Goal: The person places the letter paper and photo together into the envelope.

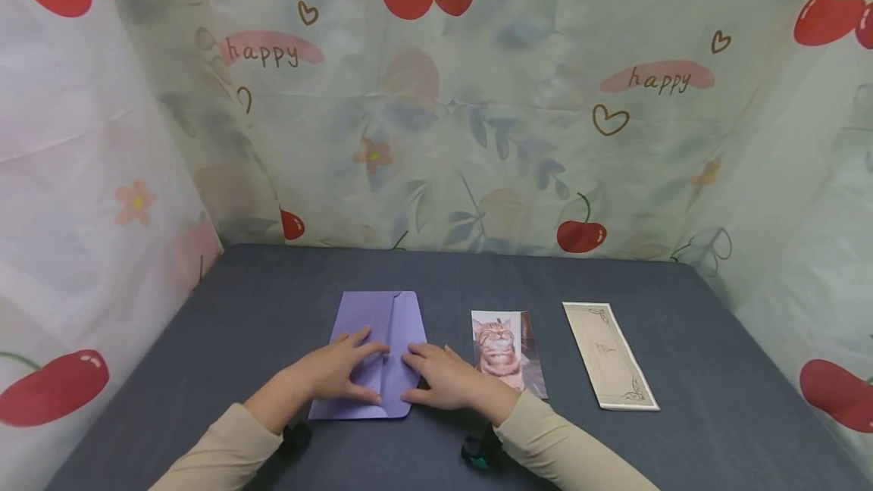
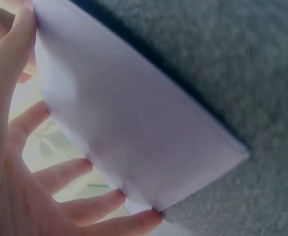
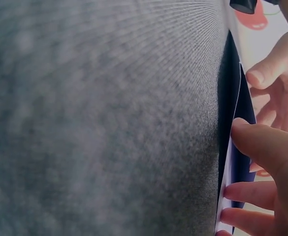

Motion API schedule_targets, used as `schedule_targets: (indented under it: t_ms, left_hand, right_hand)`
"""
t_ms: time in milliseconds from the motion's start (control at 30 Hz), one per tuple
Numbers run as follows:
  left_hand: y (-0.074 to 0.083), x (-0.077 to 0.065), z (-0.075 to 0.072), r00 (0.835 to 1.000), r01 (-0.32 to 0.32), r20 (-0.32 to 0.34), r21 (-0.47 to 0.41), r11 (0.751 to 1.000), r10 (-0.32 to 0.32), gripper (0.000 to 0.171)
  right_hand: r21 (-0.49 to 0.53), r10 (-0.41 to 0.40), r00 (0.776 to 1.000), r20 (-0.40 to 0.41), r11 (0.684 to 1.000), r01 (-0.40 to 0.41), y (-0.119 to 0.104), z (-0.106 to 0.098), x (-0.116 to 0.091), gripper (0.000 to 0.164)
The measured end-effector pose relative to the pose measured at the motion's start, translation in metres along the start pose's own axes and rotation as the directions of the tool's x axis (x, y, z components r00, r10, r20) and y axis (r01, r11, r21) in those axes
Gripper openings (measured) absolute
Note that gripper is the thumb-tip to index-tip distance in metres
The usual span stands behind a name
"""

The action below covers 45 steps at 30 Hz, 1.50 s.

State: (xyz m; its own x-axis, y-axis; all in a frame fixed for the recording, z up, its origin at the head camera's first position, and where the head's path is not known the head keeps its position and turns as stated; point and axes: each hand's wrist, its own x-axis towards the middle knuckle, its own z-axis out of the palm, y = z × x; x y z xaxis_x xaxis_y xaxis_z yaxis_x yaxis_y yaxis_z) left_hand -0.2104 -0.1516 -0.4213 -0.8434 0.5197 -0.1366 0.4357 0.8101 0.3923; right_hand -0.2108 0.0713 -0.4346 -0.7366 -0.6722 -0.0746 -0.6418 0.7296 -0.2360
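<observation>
A purple envelope [image 1: 361, 313] lies on the dark cloth, its long flap [image 1: 409, 317] along the right side. My left hand [image 1: 330, 368] rests on the envelope's middle with fingers spread, thumb toward the near end. In the left wrist view, those fingertips line one edge of the envelope [image 2: 134, 113]. My right hand [image 1: 446, 379] touches the flap from the right, fingers extended and thumb nearer me. Seen from the right wrist, the thumb and fingertips meet the thin edge of the envelope [image 3: 242, 164], where a dark gap shows between layers.
Right of the envelope lies a cat picture card [image 1: 498, 347], partly behind my right wrist. Farther right is a long beige card [image 1: 607, 358] with ornamental corners. Printed curtains [image 1: 436, 135] enclose the table [image 1: 682, 309] at the back and sides.
</observation>
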Motion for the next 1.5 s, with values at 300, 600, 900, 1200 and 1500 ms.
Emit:
schedule_targets:
  t_ms: [300,600,900,1200,1500]
  left_hand:
    - [-0.005,0.000,-0.003,0.999,-0.028,0.017,-0.015,0.999,0.029,0.074]
    - [-0.008,0.001,-0.001,0.999,-0.049,0.006,-0.009,0.999,0.049,0.075]
    - [-0.008,0.002,0.000,0.996,-0.087,-0.005,0.009,0.996,0.087,0.073]
    - [-0.009,0.003,0.000,0.998,-0.064,-0.007,0.010,0.998,0.064,0.073]
    - [-0.009,0.004,0.001,0.998,-0.061,-0.009,0.011,0.998,0.061,0.074]
  right_hand:
    - [0.010,0.011,1.000,0.012,1.000,-0.011,0.002,0.003,0.001,0.061]
    - [0.003,0.005,1.000,0.004,1.000,-0.005,0.005,0.005,0.002,0.061]
    - [0.024,-0.041,0.999,-0.027,0.999,0.042,0.006,0.001,0.001,0.054]
    - [0.082,-0.086,0.988,-0.126,0.992,0.096,0.012,-0.005,-0.002,0.047]
    - [0.148,-0.055,0.980,-0.191,0.985,0.084,0.025,-0.010,-0.014,0.043]
